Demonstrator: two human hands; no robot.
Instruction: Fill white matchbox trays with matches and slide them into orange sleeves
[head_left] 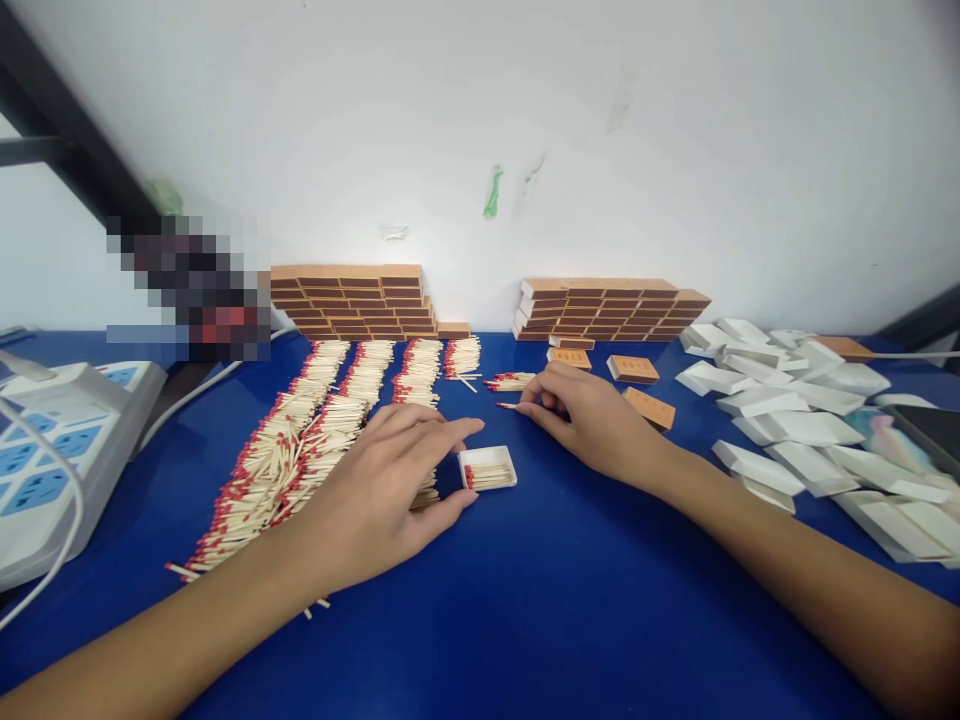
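Pinching one red-tipped match (507, 406) between thumb and fingertip, the right hand (581, 412) is at one o'clock from a small white tray (511, 468). At the tray's nine o'clock end, the left hand (386, 475) has its thumb and fingers parted around the edge; from where I stand, I cannot tell whether they press on it. Several matches lie side by side in the tray, heads toward nine o'clock. A small heap of matches (514, 381) sits just beyond the pinched one. Thick rows of matches (270, 455) spread from eight to eleven o'clock, partly hidden by the left hand. Loose orange matchboxes (632, 369) lie between one and two o'clock. Farther out on the blue counter (540, 600), a left stack (352, 305) of matchboxes stands at eleven and a right stack (607, 312) at one, white trays (761, 400) sprawl toward three, and a power strip (64, 443) lies at nine.
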